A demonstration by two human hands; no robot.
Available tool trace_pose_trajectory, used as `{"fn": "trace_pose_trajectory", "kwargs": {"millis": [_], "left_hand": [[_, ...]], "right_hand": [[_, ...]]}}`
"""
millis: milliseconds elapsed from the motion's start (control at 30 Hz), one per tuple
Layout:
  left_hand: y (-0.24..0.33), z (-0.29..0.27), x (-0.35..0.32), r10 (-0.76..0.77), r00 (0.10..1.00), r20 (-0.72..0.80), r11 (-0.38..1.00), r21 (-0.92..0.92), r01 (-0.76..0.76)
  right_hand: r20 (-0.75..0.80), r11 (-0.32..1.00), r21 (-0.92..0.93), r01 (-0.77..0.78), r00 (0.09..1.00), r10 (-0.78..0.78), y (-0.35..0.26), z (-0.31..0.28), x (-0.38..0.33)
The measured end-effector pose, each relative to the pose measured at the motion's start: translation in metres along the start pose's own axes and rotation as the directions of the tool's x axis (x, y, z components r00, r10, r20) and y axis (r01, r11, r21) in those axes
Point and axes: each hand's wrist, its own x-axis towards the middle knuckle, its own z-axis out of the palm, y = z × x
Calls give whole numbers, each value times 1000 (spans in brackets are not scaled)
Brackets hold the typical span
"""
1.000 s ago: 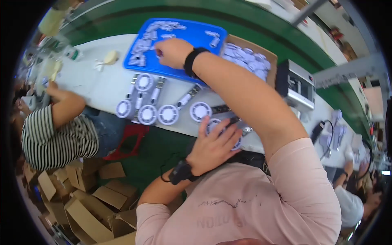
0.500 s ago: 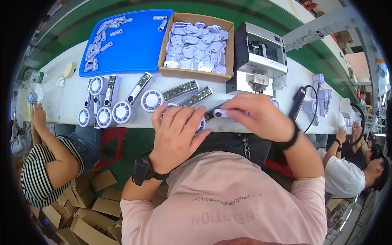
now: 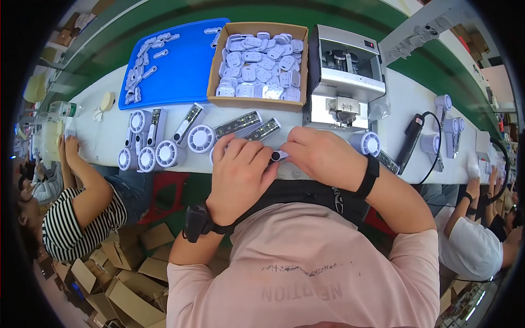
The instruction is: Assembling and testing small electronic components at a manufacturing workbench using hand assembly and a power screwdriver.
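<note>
Small white plastic strip with a dark round spot (image 3: 278, 156): centre of the frame, between both hands; what lies beneath is mostly hidden from me.
Right hand (image 3: 324, 158): fingertips closed in a pinch at the strip's right end, as far as my view tells.
Left hand (image 3: 239, 170): palm down, fingers bent and close together, thumb beside the strip; I can't tell what it grips underneath.
Handling: I'd keep the pinch light, the strip level and its long edges squared, with the left hand bracing (thin plastic like this probably skews easily).
Round white plastic fans with slotted grilles (image 3: 201, 139): left of centre, smooth-handled, some showing dark circuit boards (image 3: 238, 124).
Smooth blue plastic tray (image 3: 183, 76): upper left, bearing slender white pieces (image 3: 161, 54).
Matte brown cardboard box (image 3: 257, 104): upper centre, heaped with rounded white plastic caps (image 3: 266, 66).
Boxy silver-and-black metal machine (image 3: 344, 82): upper right of centre, hard-edged.
</note>
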Motion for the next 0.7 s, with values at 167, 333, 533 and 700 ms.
{"fn": "trace_pose_trajectory", "kwargs": {"millis": [167, 333, 533, 700], "left_hand": [[2, -10, -1, -54, 998, -8, 998, -22, 54], [5, -1, -4, -24, 1000, -16, 999, -47, 24], [8, 2, -1, -49, 998, -30, 997, -62, 48], [6, 3, -1, -52, 999, 6, 995, -79, 53]], "right_hand": [[-31, 998, -14, 69, 997, -69, 0, -7, 10], [96, 987, -95, 127, 988, -118, -5, -9, 19], [114, 989, -54, 136, 985, -129, 2, -9, 22], [96, 987, -53, 151, 985, -146, 2, -9, 29]]}}
